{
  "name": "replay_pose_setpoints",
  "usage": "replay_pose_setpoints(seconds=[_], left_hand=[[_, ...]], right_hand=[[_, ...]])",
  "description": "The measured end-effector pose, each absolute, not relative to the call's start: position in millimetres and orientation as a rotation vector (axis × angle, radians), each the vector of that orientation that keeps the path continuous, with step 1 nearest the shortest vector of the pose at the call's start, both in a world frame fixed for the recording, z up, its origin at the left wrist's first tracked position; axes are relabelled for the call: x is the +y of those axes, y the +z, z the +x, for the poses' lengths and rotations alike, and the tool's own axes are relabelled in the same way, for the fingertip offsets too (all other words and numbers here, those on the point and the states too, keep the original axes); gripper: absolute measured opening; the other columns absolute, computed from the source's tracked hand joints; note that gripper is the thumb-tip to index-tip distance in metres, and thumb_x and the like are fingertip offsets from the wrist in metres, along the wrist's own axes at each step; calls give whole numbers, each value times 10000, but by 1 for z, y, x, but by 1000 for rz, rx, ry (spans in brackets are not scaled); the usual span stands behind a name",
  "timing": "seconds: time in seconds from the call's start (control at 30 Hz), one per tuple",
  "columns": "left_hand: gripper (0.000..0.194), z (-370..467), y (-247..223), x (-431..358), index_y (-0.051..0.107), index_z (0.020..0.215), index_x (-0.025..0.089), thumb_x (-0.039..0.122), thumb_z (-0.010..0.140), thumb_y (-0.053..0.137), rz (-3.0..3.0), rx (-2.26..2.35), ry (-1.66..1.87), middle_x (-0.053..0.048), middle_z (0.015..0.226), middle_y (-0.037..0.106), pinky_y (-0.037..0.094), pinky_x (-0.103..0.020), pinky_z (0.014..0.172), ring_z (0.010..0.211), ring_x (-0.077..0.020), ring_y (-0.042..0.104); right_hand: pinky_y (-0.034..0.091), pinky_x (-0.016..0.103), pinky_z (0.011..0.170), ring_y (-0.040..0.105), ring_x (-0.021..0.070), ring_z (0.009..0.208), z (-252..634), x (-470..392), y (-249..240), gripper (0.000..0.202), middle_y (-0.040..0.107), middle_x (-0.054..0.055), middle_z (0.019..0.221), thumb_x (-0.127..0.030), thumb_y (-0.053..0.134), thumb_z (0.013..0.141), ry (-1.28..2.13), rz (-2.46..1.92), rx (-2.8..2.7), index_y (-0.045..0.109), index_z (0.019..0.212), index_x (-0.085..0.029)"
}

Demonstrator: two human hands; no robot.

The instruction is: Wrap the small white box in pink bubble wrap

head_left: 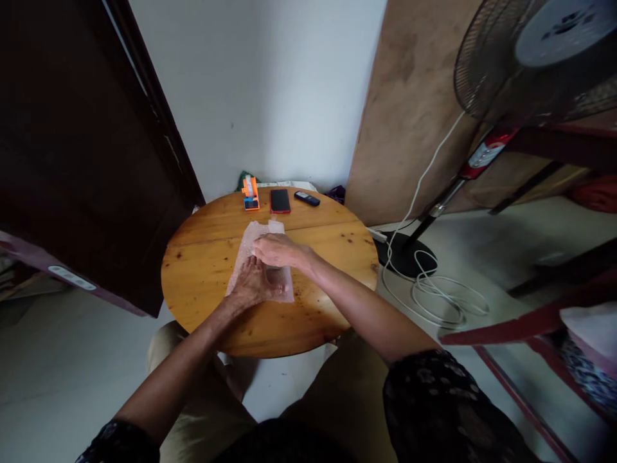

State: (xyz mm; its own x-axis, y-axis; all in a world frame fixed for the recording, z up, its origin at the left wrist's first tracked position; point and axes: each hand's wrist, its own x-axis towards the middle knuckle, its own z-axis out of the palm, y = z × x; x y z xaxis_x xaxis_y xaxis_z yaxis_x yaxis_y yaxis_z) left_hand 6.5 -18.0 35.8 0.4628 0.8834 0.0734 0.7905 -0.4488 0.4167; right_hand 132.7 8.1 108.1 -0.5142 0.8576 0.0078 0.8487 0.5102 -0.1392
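A pale, translucent sheet that looks like bubble wrap [243, 252] lies on the round wooden table [328, 251]. My left hand [253, 280] rests on the sheet with its fingers spread, the thumb pointing right. Just above it, my right hand [277, 249] reaches across with its fingers bent together over the sheet's upper part. Whatever those fingers hold is hidden. A small flat item shows partly under the right hand, too covered to name.
Along the table's far edge stand an orange tape dispenser [250, 188], a dark phone with red edges [280, 200] and a small keypad phone [307, 198]. Right of the table are a fan base [409, 254], a white cable [448, 299] and a red chair frame [511, 328].
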Motion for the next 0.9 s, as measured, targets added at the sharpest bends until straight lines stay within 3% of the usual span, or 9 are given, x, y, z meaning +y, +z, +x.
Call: replay_pose_setpoints(seconds=[0.17,0.27,0.43,0.53,0.7,0.9], left_hand=[[1185,10,28,-30,151,1534,79,556,645,774,2339,1512,442,-271,1563,340,238,-509,1204,1469,-402,308],[1221,12,27,-34,110,1540,33,572,660,763,2326,1556,405,-297,1575,307,237,-508,1202,1472,-417,289],[1260,13,27,-39,86,1552,22,622,663,748,2313,1597,421,-290,1577,311,252,-498,1190,1462,-414,303],[1224,12,27,-40,115,1561,31,659,695,708,2348,1606,383,-270,1598,284,236,-492,1194,1471,-413,276],[1036,12,39,-39,271,1554,203,706,728,641,2473,1516,193,-190,1643,229,236,-537,1166,1466,-443,263],[891,16,56,-34,395,1486,276,664,726,652,2488,1434,-3,-178,1654,210,259,-644,1107,1458,-486,271]], right_hand=[[444,280,707,690,232,876,182,-10,93,350,751,95,1027,-436,588,908,249,-1642,-2604,669,1146,-193],[441,276,746,678,229,922,197,-17,78,447,734,81,1083,-389,653,866,257,-1545,-2519,597,1267,-199],[440,258,715,668,196,837,194,-14,61,356,739,39,971,-297,658,843,376,-1574,-2315,637,1187,-209],[465,256,740,673,185,847,198,-13,62,372,745,32,1002,-272,662,825,479,-1570,-2139,639,1191,-212],[496,287,821,671,204,997,230,-20,64,436,732,45,1122,-314,645,836,400,-1581,-1795,593,1258,-217],[454,418,953,638,309,1087,272,-34,65,434,713,142,1158,-257,642,824,121,-2091,-1766,635,1253,-190]])
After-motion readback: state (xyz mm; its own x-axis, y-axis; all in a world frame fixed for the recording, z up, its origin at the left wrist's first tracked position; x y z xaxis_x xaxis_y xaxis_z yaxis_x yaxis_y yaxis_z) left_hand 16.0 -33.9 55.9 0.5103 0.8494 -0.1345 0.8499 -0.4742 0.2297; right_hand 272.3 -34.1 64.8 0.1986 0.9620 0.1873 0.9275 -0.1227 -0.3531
